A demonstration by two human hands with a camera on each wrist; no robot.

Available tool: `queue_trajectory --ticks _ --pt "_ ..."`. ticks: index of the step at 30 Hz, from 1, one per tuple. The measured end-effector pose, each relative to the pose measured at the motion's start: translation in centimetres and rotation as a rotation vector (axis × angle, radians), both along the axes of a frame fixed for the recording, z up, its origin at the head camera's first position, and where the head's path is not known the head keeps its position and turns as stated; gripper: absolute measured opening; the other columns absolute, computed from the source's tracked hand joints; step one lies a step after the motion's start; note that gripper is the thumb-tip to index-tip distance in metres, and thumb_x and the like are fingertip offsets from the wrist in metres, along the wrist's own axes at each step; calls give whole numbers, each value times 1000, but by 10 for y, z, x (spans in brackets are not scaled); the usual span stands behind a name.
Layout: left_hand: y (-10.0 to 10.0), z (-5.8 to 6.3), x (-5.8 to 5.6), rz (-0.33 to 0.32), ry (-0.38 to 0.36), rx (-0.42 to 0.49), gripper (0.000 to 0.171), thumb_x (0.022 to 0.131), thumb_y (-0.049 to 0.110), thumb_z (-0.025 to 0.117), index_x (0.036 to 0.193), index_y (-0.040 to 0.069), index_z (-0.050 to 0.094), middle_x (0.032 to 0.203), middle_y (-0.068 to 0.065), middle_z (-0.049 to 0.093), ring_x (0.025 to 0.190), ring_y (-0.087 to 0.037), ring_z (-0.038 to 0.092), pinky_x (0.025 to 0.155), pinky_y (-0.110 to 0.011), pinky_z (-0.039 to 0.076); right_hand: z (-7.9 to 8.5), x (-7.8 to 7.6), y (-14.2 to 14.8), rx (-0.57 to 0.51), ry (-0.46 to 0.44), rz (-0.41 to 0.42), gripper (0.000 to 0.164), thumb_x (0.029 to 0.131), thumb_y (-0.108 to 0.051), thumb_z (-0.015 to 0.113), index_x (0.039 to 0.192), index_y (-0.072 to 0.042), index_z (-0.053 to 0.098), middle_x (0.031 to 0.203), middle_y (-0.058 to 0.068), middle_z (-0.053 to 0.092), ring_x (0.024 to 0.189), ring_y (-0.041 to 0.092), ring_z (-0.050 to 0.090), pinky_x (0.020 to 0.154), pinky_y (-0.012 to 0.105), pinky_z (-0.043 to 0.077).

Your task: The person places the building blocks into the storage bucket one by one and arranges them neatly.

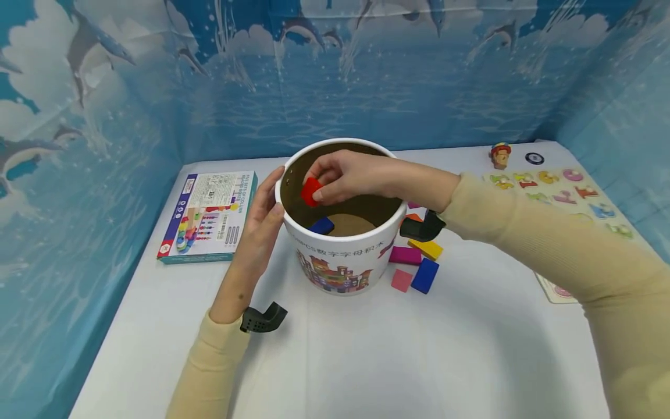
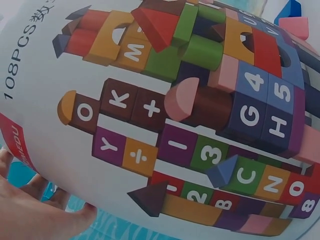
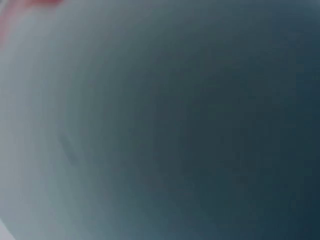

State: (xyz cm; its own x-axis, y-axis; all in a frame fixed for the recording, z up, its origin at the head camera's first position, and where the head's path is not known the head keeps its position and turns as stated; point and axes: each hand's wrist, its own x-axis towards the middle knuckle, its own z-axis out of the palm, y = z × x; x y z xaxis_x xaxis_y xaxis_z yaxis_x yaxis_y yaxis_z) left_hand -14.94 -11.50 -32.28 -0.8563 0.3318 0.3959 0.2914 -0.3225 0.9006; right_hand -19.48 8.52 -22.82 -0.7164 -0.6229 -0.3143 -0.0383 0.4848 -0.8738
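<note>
Over the mouth of a white printed bucket, my right hand pinches a red block between thumb and fingers, just inside the left rim. Deeper in the bucket lies a blue block. My left hand rests against the bucket's left side, its fingers fairly straight and the thumb tip at the rim. In the left wrist view the bucket's printed block pictures fill most of the frame, with part of the left hand at the lower left. The right wrist view shows only a blurred grey surface.
Several loose blocks lie right of the bucket, among them a blue block, a pink square, a magenta block and a yellow block. A boxed toy is at left. A puzzle board and small figurine are at right.
</note>
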Motion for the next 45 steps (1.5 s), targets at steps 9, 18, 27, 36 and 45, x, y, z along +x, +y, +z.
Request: queue_trajectory --ticks 9,18,27,36,45 --pt "-1 0 2 31 -3 -20 67 84 41 56 140 20 25 144 4 24 131 -18 20 105 -49 18 -10 -8 -13 161 -58 70 33 86 -6 57 117 -1 46 101 14 61 90 20 61 80 31 50" --pt "0 -4 -1 9 15 1 67 85 42 54 140 18 24 144 0 23 131 -21 20 105 -50 16 -7 -4 -8 56 -28 40 47 87 -6 54 131 -5 37 104 13 62 97 24 60 81 32 49" --pt "0 -3 0 16 19 -8 63 86 38 54 140 19 27 145 -2 22 132 -22 19 104 -52 16 15 55 79 -436 262 -220 36 89 -11 52 125 -4 47 112 12 59 101 22 58 84 28 46" --pt "-2 0 -1 9 6 3 63 86 36 55 140 19 26 145 -2 21 132 -22 18 105 -51 16 -120 88 152 -350 -6 -438 39 91 -18 51 126 -2 45 117 11 57 109 22 54 87 32 45" --pt "1 -1 -1 17 1 21 67 84 40 56 140 19 26 144 -1 23 131 -21 20 105 -52 14 -176 103 140 -137 122 -315 38 85 -17 60 120 -4 54 114 11 59 104 20 57 84 26 46"
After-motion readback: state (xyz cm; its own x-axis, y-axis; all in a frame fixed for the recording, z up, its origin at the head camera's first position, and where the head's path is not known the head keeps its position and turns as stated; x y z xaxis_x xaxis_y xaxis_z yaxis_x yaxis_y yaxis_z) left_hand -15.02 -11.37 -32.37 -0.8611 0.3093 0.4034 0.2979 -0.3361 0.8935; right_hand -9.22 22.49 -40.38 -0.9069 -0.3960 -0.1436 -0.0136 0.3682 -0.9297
